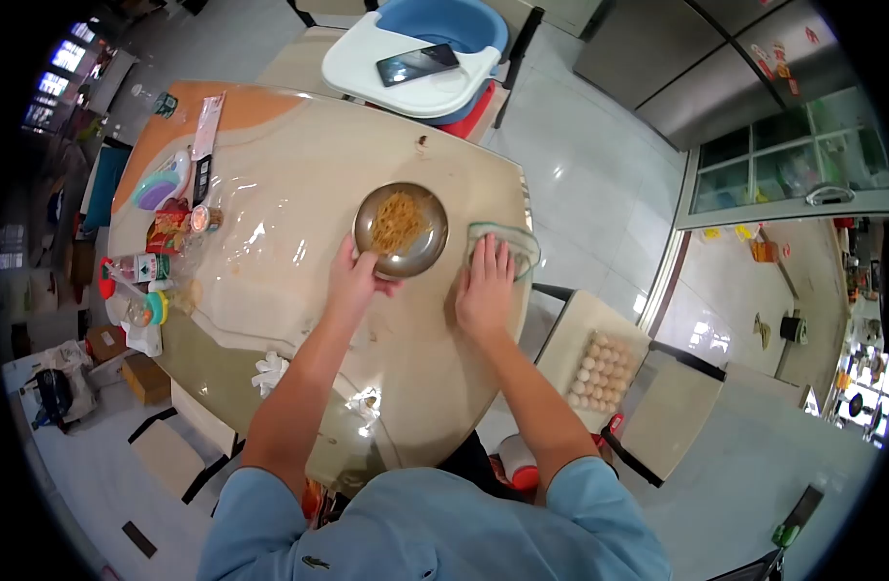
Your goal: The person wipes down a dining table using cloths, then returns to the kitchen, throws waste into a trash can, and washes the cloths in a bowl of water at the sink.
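Observation:
My left hand (352,274) is closed on the near-left rim of a round metal bowl (431,250). Inside the bowl lies a heap of brownish noodle-like strands (398,223). Whether the bowl rests on the table or is slightly lifted, I cannot tell. To its right, my right hand (484,295) lies flat with fingers stretched out on a pale cloth with green edges (525,254), near the table's right edge. Part of the cloth is hidden under the fingers.
The table (299,165) has bottles, packets and a purple-and-white item (161,186) along its left side. Crumpled tissue (269,372) lies nearer me. Beyond the far edge stands a high chair tray (352,58) with a phone (417,65). Eggs (600,371) sit on a chair at right.

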`<state>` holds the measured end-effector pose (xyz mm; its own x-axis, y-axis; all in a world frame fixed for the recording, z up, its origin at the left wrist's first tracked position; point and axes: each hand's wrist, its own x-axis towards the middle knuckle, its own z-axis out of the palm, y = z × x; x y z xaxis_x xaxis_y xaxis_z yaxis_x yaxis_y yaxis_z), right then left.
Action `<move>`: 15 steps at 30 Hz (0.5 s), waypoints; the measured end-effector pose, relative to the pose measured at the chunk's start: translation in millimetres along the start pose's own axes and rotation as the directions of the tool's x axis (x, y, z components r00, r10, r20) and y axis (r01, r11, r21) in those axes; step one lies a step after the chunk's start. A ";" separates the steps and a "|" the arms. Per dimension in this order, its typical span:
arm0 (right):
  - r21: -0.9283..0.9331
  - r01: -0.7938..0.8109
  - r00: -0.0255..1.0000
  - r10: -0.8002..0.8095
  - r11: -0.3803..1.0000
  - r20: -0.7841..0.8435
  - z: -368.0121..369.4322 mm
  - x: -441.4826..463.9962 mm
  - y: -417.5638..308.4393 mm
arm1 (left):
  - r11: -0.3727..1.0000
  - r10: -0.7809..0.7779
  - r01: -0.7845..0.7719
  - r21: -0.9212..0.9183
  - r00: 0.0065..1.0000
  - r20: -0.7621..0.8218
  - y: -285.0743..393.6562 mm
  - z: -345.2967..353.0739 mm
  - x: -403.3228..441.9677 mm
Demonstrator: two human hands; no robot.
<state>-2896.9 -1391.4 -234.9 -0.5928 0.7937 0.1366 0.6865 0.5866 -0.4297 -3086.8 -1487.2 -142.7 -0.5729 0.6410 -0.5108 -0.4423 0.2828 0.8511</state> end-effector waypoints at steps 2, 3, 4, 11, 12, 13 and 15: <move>0.043 0.135 0.988 -0.131 0.990 -0.077 8.4 39.4 2.8 | 1.000 -0.006 0.006 0.000 0.999 -0.046 5.8 -24.2 -28.7; 0.053 0.142 0.988 -0.138 0.988 -0.072 17.1 57.3 2.9 | 1.000 -0.011 0.009 -0.023 0.997 -0.081 6.7 -37.8 -41.8; 0.182 0.191 0.977 -0.169 0.965 -0.129 26.9 72.3 3.5 | 0.999 -0.019 0.013 -0.047 0.993 -0.115 6.4 -51.1 -56.5; 0.905 -0.390 0.823 0.504 0.170 0.260 -29.6 137.1 -5.5 | 0.999 0.024 -0.031 -0.014 0.947 -0.321 -1.5 -116.7 -138.4; 0.905 -0.391 0.825 0.502 0.171 0.261 -23.9 146.9 -8.9 | 0.999 0.017 -0.031 -0.037 0.945 -0.326 -2.4 -122.2 -145.9; 0.876 -0.326 0.850 0.516 0.355 0.107 -15.6 156.7 -13.3 | 0.998 0.010 -0.031 -0.059 0.944 -0.329 -1.1 -124.9 -153.3; 0.810 -0.257 0.865 0.499 0.527 -0.050 12.8 176.7 -17.4 | 0.998 -0.017 -0.008 -0.065 0.929 -0.371 0.1 -123.1 -166.0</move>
<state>-3018.9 -1263.5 -214.7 -0.1493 0.9874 -0.0517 0.1726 -0.0255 -0.9847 -3076.7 -1681.4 -72.8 -0.7806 0.3259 -0.5334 -0.4817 0.2303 0.8456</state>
